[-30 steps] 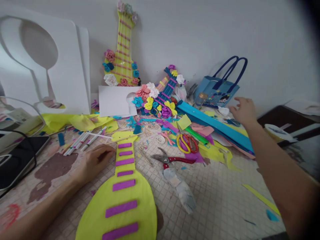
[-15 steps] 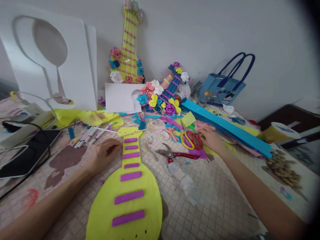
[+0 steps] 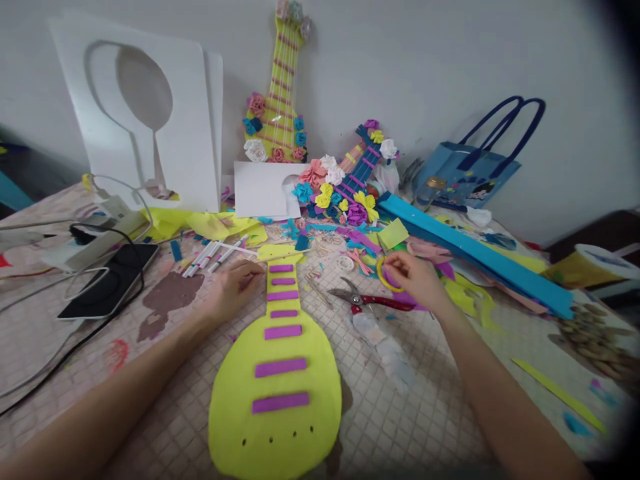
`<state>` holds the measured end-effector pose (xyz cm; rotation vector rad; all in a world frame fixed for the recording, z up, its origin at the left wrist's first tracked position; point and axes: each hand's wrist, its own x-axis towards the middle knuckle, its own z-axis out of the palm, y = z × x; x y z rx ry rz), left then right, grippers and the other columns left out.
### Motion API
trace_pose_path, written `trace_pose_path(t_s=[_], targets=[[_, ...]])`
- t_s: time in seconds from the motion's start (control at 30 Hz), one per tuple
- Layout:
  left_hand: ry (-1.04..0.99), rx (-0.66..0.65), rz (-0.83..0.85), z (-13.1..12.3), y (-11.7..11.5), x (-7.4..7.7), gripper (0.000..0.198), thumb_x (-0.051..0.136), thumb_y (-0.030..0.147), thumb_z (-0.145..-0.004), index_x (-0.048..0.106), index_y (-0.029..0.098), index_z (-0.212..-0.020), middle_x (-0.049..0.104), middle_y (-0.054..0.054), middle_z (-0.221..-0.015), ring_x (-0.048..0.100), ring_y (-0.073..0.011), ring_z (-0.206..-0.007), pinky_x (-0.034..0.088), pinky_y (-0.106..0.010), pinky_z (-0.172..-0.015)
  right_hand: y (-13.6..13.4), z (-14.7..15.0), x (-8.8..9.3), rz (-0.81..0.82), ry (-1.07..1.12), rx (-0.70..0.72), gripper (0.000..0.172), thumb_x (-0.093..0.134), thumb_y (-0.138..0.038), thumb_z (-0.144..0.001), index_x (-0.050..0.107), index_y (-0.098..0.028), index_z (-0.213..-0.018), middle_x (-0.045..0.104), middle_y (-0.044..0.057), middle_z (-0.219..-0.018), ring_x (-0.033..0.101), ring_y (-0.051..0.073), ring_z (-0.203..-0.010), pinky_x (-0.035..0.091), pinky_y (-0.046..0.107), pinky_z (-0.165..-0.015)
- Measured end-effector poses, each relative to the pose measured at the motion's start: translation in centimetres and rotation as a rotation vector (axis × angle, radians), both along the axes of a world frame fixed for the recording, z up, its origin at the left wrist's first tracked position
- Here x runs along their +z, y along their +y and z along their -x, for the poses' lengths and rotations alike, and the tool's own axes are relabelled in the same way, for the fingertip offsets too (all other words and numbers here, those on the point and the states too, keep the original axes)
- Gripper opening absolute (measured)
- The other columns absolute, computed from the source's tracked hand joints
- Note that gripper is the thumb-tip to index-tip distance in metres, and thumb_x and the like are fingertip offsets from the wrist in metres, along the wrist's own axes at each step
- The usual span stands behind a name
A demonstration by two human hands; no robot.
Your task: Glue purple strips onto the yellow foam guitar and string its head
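The scissors (image 3: 389, 285) lie under the right hand (image 3: 419, 280), its fingers bent over the yellow loop, though whether gripping I cannot tell; taking them up seems the step in hand, calling for a firm hold clear of the pruners (image 3: 356, 300) just left. The left hand (image 3: 234, 288) curls loosely, holding nothing visible, fingertips beside the guitar (image 3: 280, 350) neck.

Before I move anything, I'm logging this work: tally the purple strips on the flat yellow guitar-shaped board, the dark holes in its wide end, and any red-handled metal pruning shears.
Purple strips on the flat yellow guitar-shaped board: 7
Dark holes in its wide end: 4
Red-handled pruning shears: 1
Total: 12
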<state>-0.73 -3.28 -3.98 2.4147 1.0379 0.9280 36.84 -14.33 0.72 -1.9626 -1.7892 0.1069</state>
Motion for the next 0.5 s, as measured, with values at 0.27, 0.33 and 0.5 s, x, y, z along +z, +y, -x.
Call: trace_pose_path(t_s=[0.27, 0.33, 0.5], targets=[[-0.012, -0.044, -0.097, 0.1, -0.6, 0.7, 0.021, 0.045, 0.023, -0.089, 0.064, 0.017, -0.091, 0.068, -0.005, -0.093, 0.063, -0.0161, -0.089, 0.050, -0.028, -0.081, -7.8, 4.2, -1.1, 0.356, -0.175, 0.255, 0.089, 0.055, -0.062, -0.078, 0.015, -0.030, -0.151, 0.029, 0.015, -0.153, 0.023, 0.039, -0.140, 0.033, 0.058, -0.104], [-0.008, -0.052, -0.110, 0.0, -0.7, 0.6, 0.020, 0.045, 0.021, -0.089, 0.064, 0.017, -0.091, 0.068, -0.005, -0.093, 0.063, -0.0162, -0.089, 0.049, -0.028, -0.081, -8.7, 4.4, -2.1, 0.399, -0.263, 0.197, 0.101, 0.057, -0.067, -0.073, 0.010, -0.028, -0.152, 0.024, 0.019, -0.154, 0.015, 0.044, -0.141, 0.029, 0.065, -0.103], [-0.054, -0.094, -0.111, -0.1, -1.5, 0.6, 0.018, 0.047, 0.019, -0.089, 0.064, 0.015, -0.092, 0.068, -0.007, -0.094, 0.062, -0.0167, -0.089, 0.050, -0.029, -0.082, -8.0, 4.7, -3.1, 0.356, -0.349, 0.101, 0.098, 0.063, -0.057, -0.071, 0.015, -0.028, -0.152, 0.039, 0.021, -0.144, 0.039, 0.047, -0.128, 0.039, 0.062, -0.095]])
